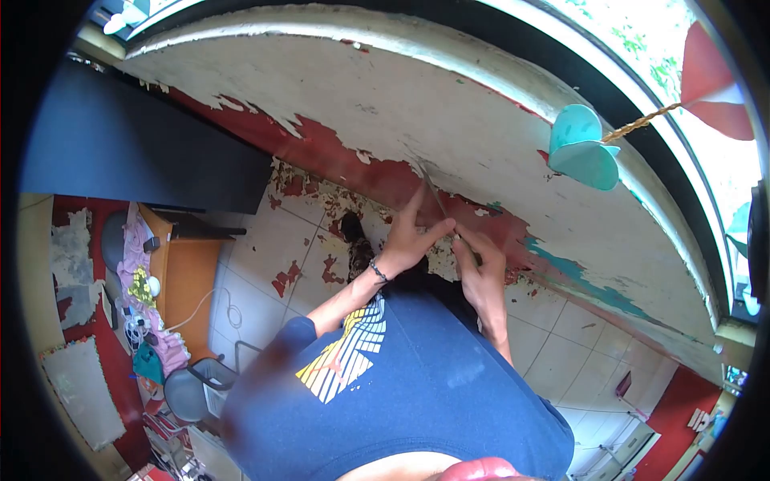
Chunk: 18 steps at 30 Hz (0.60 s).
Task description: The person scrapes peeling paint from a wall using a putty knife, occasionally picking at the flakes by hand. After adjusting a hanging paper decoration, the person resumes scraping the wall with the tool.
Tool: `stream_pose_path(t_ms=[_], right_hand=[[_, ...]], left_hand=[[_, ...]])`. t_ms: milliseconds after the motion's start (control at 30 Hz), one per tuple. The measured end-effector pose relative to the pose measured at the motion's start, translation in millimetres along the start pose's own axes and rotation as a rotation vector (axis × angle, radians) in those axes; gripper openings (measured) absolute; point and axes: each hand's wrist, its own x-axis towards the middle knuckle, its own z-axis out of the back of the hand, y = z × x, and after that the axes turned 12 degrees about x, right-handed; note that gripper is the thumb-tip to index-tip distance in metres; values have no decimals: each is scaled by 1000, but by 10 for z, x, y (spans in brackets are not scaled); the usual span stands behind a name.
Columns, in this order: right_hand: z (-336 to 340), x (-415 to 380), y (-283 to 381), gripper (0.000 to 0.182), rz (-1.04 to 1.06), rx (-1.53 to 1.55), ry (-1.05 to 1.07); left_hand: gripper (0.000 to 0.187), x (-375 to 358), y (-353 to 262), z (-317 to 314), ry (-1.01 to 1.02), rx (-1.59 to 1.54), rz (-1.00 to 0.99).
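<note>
My right hand (481, 264) is closed around the lower end of a thin, blade-like scraping tool (433, 191); its handle is mostly hidden in the fingers. My left hand (411, 236), with a dark bracelet at the wrist, lies along the tool's left side, index finger stretched toward the tip and thumb across its lower part. The tip meets the peeling wall (385, 104), at the edge between off-white paint and a bare red patch (337, 148). How firmly the left fingers grip is partly hidden.
Paint flakes (289, 276) litter the tiled floor (257, 256) by the wall. A dark panel (152, 136), a wooden desk (188, 272) and a grey chair (188, 393) stand left. A teal paper ornament (584, 148) hangs on a cord before the window at upper right.
</note>
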Motion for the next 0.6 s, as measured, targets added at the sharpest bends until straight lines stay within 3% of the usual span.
stream_pose_path(t_ms=[100,167,233,333,433,567,600], right_hand=[[-68,80,15,31,-29,79,9],[-33,45,-14,31,-46,107,40],[-9,-68,-67,30,-152,220,-29],[-56,-56,-16,30,-205,370,-96],[-47,98,-24,29,-260,262,14],[-48,-21,-69,30,-81,209,-3],[-47,-51,-65,30,-91,236,-26]], left_hand=[[91,52,-76,101,-1,-186,184],[93,32,16,40,-19,-181,151],[95,44,77,-16,-14,139,20],[87,28,-159,34,7,28,117],[91,31,-80,87,-29,51,168],[95,36,-134,62,-132,78,77],[95,32,-188,101,-49,40,117]])
